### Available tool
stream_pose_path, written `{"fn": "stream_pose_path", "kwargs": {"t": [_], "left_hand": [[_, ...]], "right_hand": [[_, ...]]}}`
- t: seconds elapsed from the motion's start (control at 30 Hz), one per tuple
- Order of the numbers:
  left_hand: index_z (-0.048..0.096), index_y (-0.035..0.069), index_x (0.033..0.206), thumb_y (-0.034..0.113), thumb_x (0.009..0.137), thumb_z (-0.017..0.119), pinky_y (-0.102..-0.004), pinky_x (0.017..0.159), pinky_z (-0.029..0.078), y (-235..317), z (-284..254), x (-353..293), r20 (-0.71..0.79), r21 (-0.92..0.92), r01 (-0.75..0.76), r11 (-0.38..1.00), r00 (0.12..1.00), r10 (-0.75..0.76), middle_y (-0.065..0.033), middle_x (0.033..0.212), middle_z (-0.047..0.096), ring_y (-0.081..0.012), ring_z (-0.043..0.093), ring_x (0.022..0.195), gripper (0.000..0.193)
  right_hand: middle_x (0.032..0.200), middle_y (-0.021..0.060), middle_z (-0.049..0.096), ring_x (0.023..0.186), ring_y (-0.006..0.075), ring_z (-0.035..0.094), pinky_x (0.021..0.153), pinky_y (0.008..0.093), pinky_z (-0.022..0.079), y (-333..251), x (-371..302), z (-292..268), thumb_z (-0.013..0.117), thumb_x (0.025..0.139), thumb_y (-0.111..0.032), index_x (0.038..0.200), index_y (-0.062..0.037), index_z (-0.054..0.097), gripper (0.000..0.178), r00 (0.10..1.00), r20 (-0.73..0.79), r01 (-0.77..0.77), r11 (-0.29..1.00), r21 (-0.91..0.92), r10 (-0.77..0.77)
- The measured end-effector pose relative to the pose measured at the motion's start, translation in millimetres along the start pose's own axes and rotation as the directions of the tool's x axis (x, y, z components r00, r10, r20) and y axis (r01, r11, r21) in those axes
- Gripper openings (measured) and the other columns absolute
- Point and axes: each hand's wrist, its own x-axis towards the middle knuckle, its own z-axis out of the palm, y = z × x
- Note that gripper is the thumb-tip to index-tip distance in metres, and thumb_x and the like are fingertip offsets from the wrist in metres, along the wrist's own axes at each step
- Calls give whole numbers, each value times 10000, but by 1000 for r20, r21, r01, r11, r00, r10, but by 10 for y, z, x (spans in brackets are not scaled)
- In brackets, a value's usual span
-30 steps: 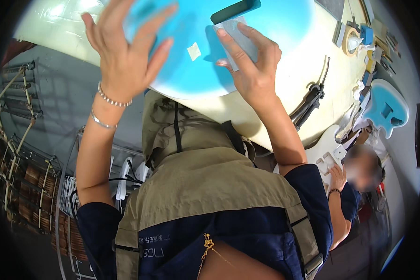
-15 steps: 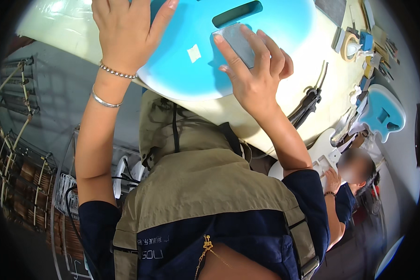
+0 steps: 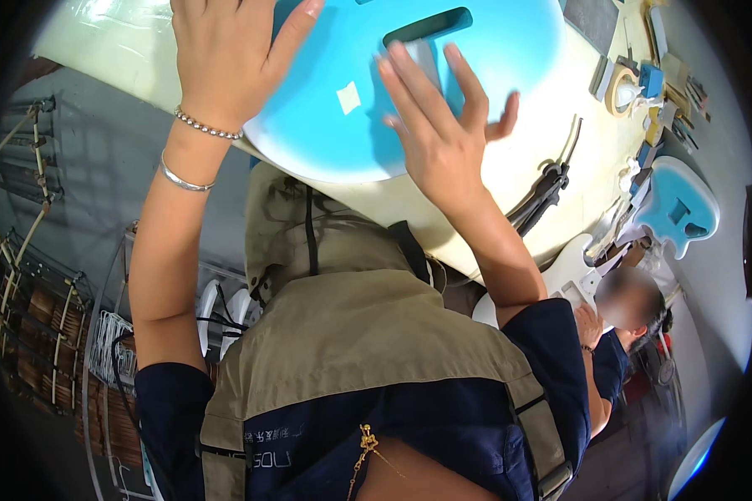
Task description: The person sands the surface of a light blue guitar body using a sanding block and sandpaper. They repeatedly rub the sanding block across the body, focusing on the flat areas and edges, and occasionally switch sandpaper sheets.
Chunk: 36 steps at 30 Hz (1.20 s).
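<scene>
left hand [image 3: 226, 67] was down by the near-left edge of the blue guitar body [image 3: 309, 138], where one second earlier it hung raised and blurred over the face. palm down, thumb stretched out, nothing seen in it; fingertips ran off the top of the view, so contact there could not be told. right hand [image 3: 443, 142] had changed too: earlier its fingers lay along the grey pad [image 3: 427, 60], with much of the pad showing; now they were splayed and smeared by motion, and only a grey strip showed between two of them. could not tell whether it gripped the pad or only pressed it flat. pad sat on the blue face, just on the near side of the dark slot [image 3: 426, 27], to the right of the pale tape patch [image 3: 348, 98]. body lay on the cream table [image 3: 543, 134], apparently in the same place throughout, its blue fading to white at the rim. judged from this: work on the face was under way, the right hand doing the moving and the left perhaps steadying.
</scene>
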Motion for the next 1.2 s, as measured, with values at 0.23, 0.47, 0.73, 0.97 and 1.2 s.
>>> {"fn": "stream_pose_path", "kwargs": {"t": [0.23,0.47,0.73,0.97,1.2], "left_hand": [[518,37,1311,341,925,509,-597,1076,220,2,10,7,-5,17,1,1000,1000,-1,-205,1408,406,-417,356,1314,491],[519,36,1315,323,924,517,-589,1077,219,28,0,5,5,-78,10,997,1000,-10,-205,1404,412,-421,351,1317,485],[510,32,1323,333,931,507,-589,1079,212,26,-27,20,29,-56,14,998,1000,-13,-201,1414,402,-418,348,1320,494],[511,34,1322,342,940,490,-593,1078,208,24,-6,17,30,-22,14,1000,999,-14,-198,1420,398,-410,347,1321,492],[518,33,1314,347,941,485,-590,1081,206,23,-23,3,39,-14,15,1000,999,-15,-197,1419,401,-408,344,1324,489]], "right_hand": [[1329,-113,577,1255,213,476,1114,561,-119,-75,137,-1,702,722,-327,1247,-245,650,534,999,-32,11,1000,7,-10],[1221,-111,642,1213,183,511,1111,571,-127,-103,28,49,702,743,-311,1303,-223,593,578,998,-59,-5,1000,-12,4],[923,-77,699,1214,179,508,1107,580,-118,-244,45,49,685,762,-210,1308,-107,567,568,991,-95,-94,994,47,99],[932,-67,693,1203,185,511,1108,579,-108,-268,-53,32,685,755,-199,1300,-90,565,569,987,-103,-120,993,3,120],[912,-52,692,1199,175,509,1112,574,-104,-289,-53,15,678,764,-187,1306,-88,560,563,988,-87,-128,991,34,131]]}}
